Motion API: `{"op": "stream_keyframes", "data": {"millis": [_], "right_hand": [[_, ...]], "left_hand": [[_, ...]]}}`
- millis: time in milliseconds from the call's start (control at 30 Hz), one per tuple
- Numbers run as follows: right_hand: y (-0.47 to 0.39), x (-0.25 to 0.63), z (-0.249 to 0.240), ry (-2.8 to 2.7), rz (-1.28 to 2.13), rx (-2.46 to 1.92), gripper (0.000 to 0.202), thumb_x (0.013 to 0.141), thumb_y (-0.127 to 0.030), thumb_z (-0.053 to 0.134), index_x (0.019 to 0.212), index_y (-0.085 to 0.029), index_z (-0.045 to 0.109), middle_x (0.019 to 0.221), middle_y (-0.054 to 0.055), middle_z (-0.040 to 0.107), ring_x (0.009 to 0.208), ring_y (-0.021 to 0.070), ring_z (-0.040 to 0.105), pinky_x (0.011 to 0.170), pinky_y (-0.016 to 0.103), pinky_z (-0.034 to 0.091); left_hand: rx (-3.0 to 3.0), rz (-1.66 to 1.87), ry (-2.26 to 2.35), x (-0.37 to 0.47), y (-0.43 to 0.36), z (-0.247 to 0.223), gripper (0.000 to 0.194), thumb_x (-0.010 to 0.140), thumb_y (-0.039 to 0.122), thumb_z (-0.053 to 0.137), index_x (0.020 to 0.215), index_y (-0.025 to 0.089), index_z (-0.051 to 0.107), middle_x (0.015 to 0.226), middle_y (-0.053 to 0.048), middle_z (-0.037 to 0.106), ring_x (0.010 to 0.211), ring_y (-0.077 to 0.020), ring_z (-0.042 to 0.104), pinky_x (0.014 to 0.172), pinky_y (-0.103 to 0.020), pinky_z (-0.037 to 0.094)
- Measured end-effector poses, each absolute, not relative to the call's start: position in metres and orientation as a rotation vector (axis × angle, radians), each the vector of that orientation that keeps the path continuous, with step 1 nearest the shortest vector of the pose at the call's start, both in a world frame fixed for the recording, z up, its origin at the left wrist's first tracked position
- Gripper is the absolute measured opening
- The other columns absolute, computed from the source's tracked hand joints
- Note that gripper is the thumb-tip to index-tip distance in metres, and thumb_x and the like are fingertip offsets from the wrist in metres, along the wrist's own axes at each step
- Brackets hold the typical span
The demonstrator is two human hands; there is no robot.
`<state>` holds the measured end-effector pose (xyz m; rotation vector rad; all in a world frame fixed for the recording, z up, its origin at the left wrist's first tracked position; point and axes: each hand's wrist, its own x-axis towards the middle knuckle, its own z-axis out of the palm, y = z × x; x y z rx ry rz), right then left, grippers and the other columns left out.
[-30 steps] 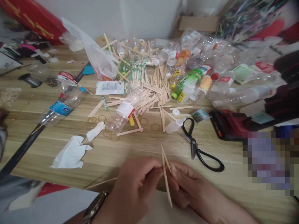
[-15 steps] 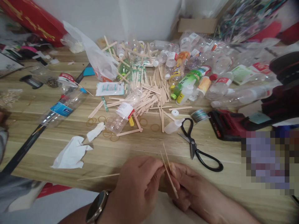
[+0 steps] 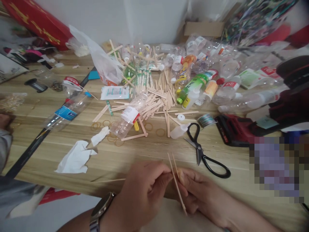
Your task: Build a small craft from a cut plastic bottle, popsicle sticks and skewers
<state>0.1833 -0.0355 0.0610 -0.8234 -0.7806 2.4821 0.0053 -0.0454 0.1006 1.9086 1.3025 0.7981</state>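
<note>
My left hand (image 3: 147, 187), with a watch (image 3: 102, 207) on its wrist, is closed at the front edge of the table with thumb and forefinger pinched on a thin wooden stick (image 3: 177, 188). Beside it my right hand (image 3: 198, 190) is also closed, gripping a second thin wooden stick (image 3: 175, 163) between thumb and finger. Both sticks slant upward between the fingertips, close together; whether they touch is unclear. Another thin stick (image 3: 108, 180) pokes out to the left from behind my left hand, its other end hidden.
Black-handled scissors (image 3: 198, 148) lie right of my hands, near a squeeze bottle (image 3: 179, 130) and a red-black power tool (image 3: 238, 129). Craft sticks (image 3: 154, 106) and plastic bottles (image 3: 193, 87) pile up behind. Crumpled tissue (image 3: 76, 158) lies left. Someone's sleeve (image 3: 3, 145) shows at the left edge.
The two sticks between my hands have shifted slightly down and right, and now stand closer together at their tips. Both hands keep their pinch. The view has tilted a little.
</note>
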Motion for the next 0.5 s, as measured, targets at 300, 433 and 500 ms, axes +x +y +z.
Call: {"op": "stream_keyframes", "data": {"millis": [300, 433, 500], "right_hand": [[-0.0345, 0.1826, 0.0648, -0.598, 2.612, -0.865, 0.058, 0.076, -0.065, 0.07, 0.065, -0.021, 0.035, 0.047, -0.012, 0.023, 0.04, 0.0039, 0.013, 0.038, 0.019, 0.008], [-0.0319, 0.1844, 0.0632, -0.625, 2.611, -0.84, 0.056, 0.079, -0.063, 0.07, 0.065, -0.02, 0.036, 0.049, -0.011, 0.024, 0.041, 0.0038, 0.013, 0.037, 0.018, 0.01], [-0.0306, 0.1852, 0.0631, -0.629, 2.624, -0.839, 0.056, 0.08, -0.062, 0.069, 0.065, -0.02, 0.036, 0.047, -0.012, 0.022, 0.041, 0.0036, 0.012, 0.037, 0.018, 0.01]], "left_hand": [[2.157, 0.826, 1.332, 0.005, -0.0457, 0.0955, 0.024, 0.094, 0.014, 0.042, 0.077, 0.019, 0.059, 0.067, 0.0, 0.064, 0.064, -0.0141, 0.059, 0.059, -0.026, 0.04], [2.151, 0.826, 1.316, 0.0046, -0.044, 0.0925, 0.023, 0.093, 0.013, 0.042, 0.078, 0.019, 0.059, 0.068, 0.0, 0.064, 0.064, -0.0138, 0.058, 0.059, -0.026, 0.039], [2.168, 0.806, 1.315, 0.0047, -0.0436, 0.0913, 0.023, 0.093, 0.012, 0.042, 0.078, 0.018, 0.059, 0.068, 0.0, 0.064, 0.064, -0.0143, 0.058, 0.06, -0.026, 0.039]]}}
